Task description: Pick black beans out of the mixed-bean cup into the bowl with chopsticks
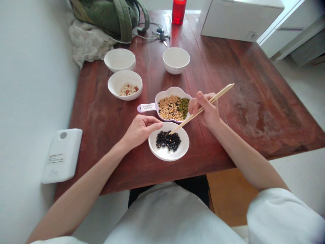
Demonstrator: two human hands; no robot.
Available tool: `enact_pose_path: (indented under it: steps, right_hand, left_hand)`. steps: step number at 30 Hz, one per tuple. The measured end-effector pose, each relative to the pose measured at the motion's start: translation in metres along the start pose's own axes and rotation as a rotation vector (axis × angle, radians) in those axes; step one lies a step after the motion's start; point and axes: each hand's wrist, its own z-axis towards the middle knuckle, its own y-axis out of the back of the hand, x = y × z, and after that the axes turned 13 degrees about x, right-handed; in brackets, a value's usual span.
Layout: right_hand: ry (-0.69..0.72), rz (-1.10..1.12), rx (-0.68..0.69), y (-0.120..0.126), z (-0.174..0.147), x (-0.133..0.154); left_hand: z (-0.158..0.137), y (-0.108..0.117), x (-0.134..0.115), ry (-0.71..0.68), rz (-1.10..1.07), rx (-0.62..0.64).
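Note:
My right hand [207, 108] grips a pair of wooden chopsticks [220, 93], their tips down among the black beans [169, 141] in a white bowl [170, 156]. The thumb and fingers of my left hand [142, 130] pinch the left rim of that bowl. Just beyond it, touching or nearly so, sits a flower-shaped dish [175, 90] with a lilac edge and a labelled handle [147, 107]. Tan soybeans [170, 106] fill its left part, with a few dark beans mixed in. Green mung beans [183, 105] lie at its right, partly behind my right hand.
A white bowl [111, 88] with pale and brown nut pieces stands at left, another bowl [119, 59] behind it. A third bowl [176, 61] stands farther right. At the back are a green backpack [106, 20], keys [161, 35], a red cup [179, 12] and a white box [238, 18].

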Motion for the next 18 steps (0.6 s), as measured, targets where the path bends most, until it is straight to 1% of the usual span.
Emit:
enact_pose_path:
  steps: [6, 12, 15, 18]
  right_hand:
    - [0.041, -0.006, -0.103, -0.0025, 0.0015, 0.0032]
    - [0.025, -0.085, -0.242, -0.0012, 0.0031, 0.0015]
    - [0.065, -0.142, -0.24, -0.0012, 0.0017, 0.0003]
    - [0.06, -0.225, -0.186, -0.0018, -0.0012, 0.0005]
  left_hand:
    - [-0.0008, -0.0034, -0.0017, -0.005, -0.009, -0.031]
    - [-0.0023, -0.0052, -0.0013, -0.016, -0.004, -0.027]
    - [-0.0023, -0.0049, -0.0007, -0.03, 0.013, -0.02]
    - [-0.0019, -0.0043, 0.0002, -0.035, 0.037, -0.025]
